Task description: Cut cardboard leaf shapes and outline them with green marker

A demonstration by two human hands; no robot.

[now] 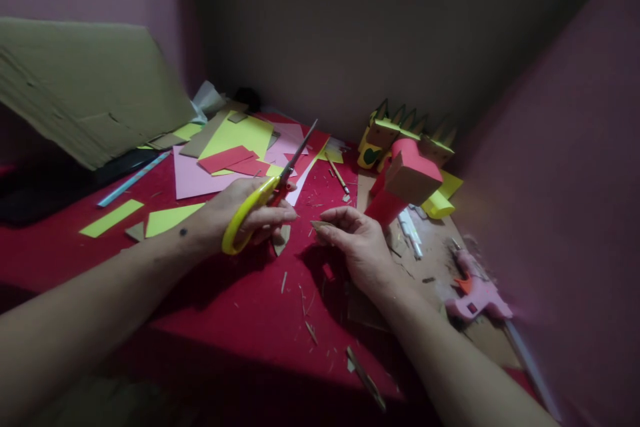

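My left hand [260, 210] is closed around a pair of scissors [250, 210] with yellow handles. Their dark metal blades point up and away to the right, clear of the table. Between the thumb and fingers of my right hand [353, 237] is a small pointed piece of cardboard [318, 225], held just right of the left fingertips. Beneath my left hand, another small cardboard piece [281, 240] rests on the red tablecloth [240, 333]; the hand partly hides it.
Yellow, pink and red paper [240, 137] lies beyond my left hand, near a pencil [337, 173]. A large cardboard sheet [95, 87] leans at left. On the right stand a red paper-and-cardboard shape [413, 173] and a pink glue gun [477, 290]. Cardboard scraps [365, 377] litter the front.
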